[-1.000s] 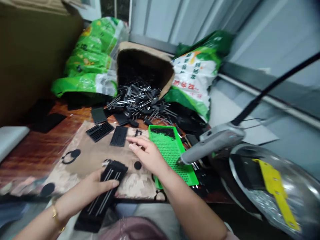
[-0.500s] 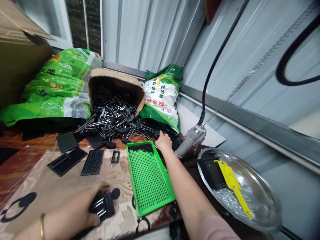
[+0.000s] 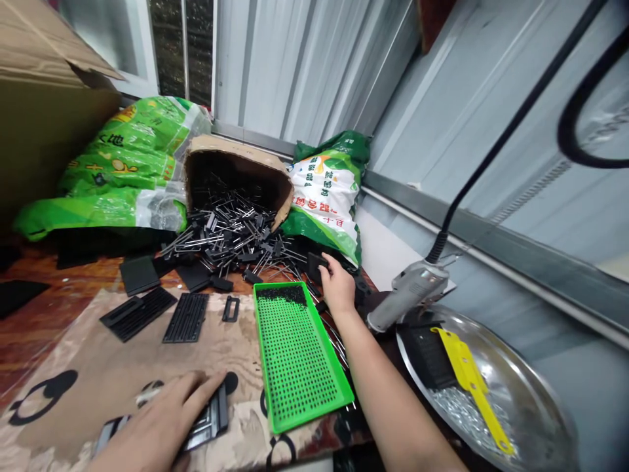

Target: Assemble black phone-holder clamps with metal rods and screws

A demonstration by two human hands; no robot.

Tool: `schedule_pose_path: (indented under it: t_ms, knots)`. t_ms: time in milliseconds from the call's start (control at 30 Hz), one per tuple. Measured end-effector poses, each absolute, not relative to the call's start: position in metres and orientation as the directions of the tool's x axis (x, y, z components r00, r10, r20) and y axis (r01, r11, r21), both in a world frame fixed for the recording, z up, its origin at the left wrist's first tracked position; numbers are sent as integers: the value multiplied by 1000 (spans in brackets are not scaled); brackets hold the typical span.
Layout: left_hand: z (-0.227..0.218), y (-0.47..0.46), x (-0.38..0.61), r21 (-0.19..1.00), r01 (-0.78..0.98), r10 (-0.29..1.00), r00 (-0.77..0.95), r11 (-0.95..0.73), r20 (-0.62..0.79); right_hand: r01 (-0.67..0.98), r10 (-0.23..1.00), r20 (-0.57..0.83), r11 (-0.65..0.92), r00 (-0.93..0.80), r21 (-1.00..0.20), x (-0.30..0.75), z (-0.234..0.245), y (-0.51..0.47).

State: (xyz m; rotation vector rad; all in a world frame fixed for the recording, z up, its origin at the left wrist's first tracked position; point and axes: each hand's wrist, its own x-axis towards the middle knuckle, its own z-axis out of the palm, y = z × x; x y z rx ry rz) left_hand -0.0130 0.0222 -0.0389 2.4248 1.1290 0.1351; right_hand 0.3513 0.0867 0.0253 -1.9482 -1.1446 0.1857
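My left hand [image 3: 171,406] is closed over a black plastic piece with shiny metal rods [image 3: 212,423], low over the brown sheet at the front left. Part of that piece is hidden under my fingers and palm. Further back, my right hand [image 3: 339,285] pinches a flat black plate [image 3: 315,267] by its right edge, in front of the white and green bag [image 3: 324,190]. A green perforated tray [image 3: 299,354] with small black bits at its far end lies between my hands. Left of it are ribbed black plates [image 3: 185,318] and a small black frame [image 3: 230,309].
Black parts with metal rods [image 3: 236,229] spill from a tipped cardboard box [image 3: 289,187]. A grey corded tool [image 3: 410,292] stands right of my forearm. A steel bowl [image 3: 550,406] holds a yellow-handled brush [image 3: 466,367] and small shiny pieces. A green bag [image 3: 122,164] lies back left.
My left hand has turned palm down, and the rodded piece lies flatter. My right hand has drawn the black plate into view. The grey tool and its cord have shifted right.
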Motion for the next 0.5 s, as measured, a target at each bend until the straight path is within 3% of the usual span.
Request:
schedule_pose_path:
  t_ms: [133, 267, 400, 500]
  knots:
    - [-32, 20, -11, 503, 677, 768, 639, -538, -39, 404, 809, 241, 4, 536, -915, 319, 29, 73]
    - [-10, 16, -5, 684, 566, 820, 566, -460, 82, 135, 905, 121, 71, 407, -988, 276, 27, 54]
    - [16, 11, 7, 934, 323, 879, 476, -150, -24, -51, 974, -14, -3, 225, -999, 231, 25, 34]
    - [23, 10, 14, 991, -2, 889, 441, 135, -120, -77, 995, -77, -72, 68, -994, 203, 23, 26]
